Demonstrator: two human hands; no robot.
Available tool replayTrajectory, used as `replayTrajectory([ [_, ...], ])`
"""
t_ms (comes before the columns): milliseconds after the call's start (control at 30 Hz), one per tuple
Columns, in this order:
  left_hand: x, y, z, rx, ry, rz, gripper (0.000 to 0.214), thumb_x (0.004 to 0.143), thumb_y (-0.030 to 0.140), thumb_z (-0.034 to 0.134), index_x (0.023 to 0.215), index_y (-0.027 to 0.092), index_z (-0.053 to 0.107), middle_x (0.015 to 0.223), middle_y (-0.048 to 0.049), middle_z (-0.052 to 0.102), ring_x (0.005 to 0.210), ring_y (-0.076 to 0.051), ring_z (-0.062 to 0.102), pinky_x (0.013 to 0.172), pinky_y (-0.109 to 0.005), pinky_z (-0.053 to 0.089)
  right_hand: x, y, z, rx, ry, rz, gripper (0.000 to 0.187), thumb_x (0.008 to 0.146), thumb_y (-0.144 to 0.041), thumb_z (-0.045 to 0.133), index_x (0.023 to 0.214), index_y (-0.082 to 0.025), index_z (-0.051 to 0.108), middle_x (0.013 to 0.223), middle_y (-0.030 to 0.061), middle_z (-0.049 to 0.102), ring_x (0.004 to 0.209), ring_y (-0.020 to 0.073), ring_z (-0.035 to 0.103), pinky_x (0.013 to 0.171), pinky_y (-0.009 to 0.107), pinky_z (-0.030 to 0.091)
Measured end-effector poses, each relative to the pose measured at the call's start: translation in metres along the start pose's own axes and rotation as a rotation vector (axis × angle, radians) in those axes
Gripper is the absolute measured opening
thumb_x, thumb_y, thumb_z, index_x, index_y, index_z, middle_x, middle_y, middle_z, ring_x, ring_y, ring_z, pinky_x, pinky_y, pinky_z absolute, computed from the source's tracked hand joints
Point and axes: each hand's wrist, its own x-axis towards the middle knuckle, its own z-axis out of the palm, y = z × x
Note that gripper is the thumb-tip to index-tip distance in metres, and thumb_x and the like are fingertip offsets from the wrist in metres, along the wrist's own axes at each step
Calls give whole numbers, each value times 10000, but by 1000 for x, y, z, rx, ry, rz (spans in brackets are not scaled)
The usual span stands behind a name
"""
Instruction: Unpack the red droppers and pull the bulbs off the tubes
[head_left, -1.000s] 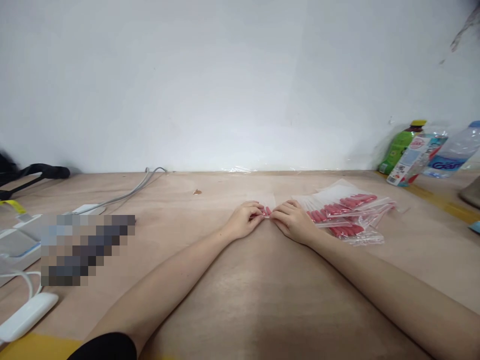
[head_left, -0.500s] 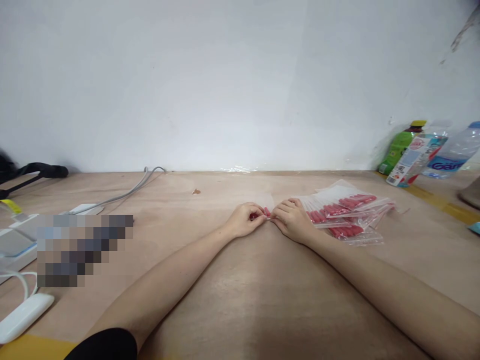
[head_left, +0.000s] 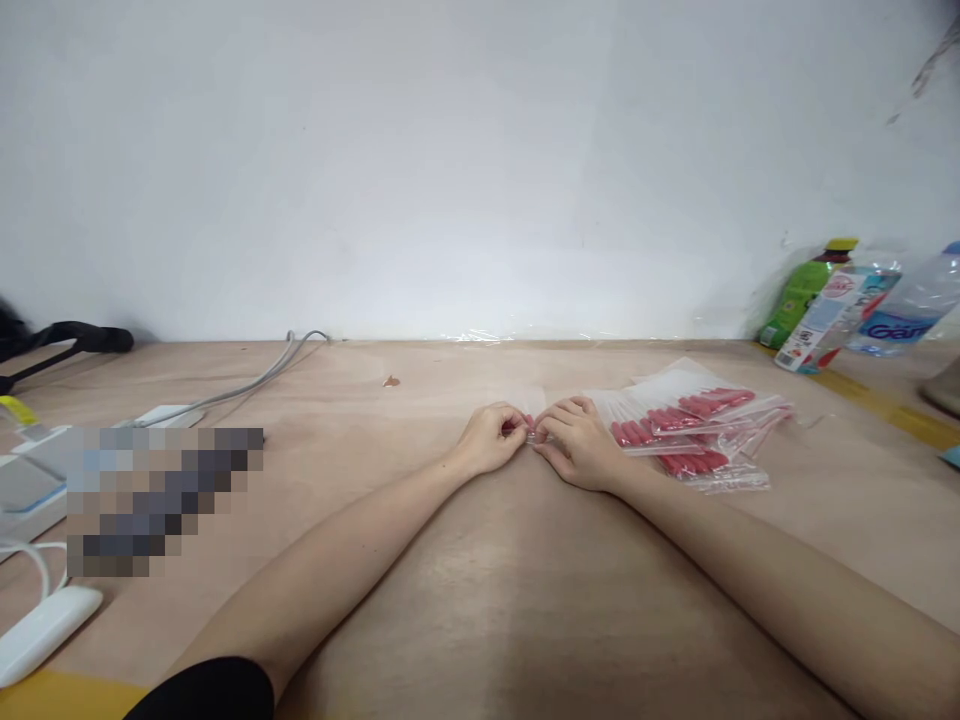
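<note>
Between my hands on the wooden table lies a clear plastic zip bag (head_left: 533,401) with red pieces inside, mostly covered by my fingers. My left hand (head_left: 493,438) is closed, thumb and fingertips pinching the bag's near edge. From the other side my right hand (head_left: 577,442) pinches the same edge, its fingers bent over the bag. Just right of it, several similar bags (head_left: 694,425) overlap in a pile, each with red stick-like pieces showing through. What the red pieces are I cannot tell.
Bottles, a green one (head_left: 804,290) among them, lean by the wall at the right. A grey cable (head_left: 259,380), a white power strip (head_left: 37,490) and a white plastic device (head_left: 49,635) lie at the left. A small brown scrap (head_left: 391,381) rests farther back.
My right fingers have shifted slightly left along the bag's edge, closer to my left hand. The bag's red pieces show less now. The pile is unchanged.
</note>
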Motion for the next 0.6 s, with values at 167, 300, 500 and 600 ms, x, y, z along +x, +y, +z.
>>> replayTrajectory([
  [167,0,0,0,18,19,-19,154,775,194,491,711,147,622,800,-36,646,699,-126,579,634,-235,466,0,0,1,-65,20,33,105,801,-260,510,856,-189,563,870,42,626,865,183,508,842,353,252],
  [300,-1,0,0,28,13,-5,157,787,199,484,729,157,624,784,-27,639,690,-123,576,629,-234,464,-1,2,3,-108,33,6,119,828,-223,479,842,-207,596,856,27,641,857,166,513,838,346,246],
  [500,-4,1,-1,71,2,51,130,797,224,500,759,166,610,788,-30,619,731,-140,559,690,-264,453,-4,3,5,-168,83,50,139,822,-208,474,770,-208,602,790,15,642,808,156,508,852,348,229],
  [600,-5,4,-3,112,2,96,110,792,233,514,823,168,598,818,-37,607,774,-154,548,745,-286,436,-5,3,4,-189,82,97,129,809,-195,478,744,-195,590,776,21,638,806,165,515,843,349,233],
])
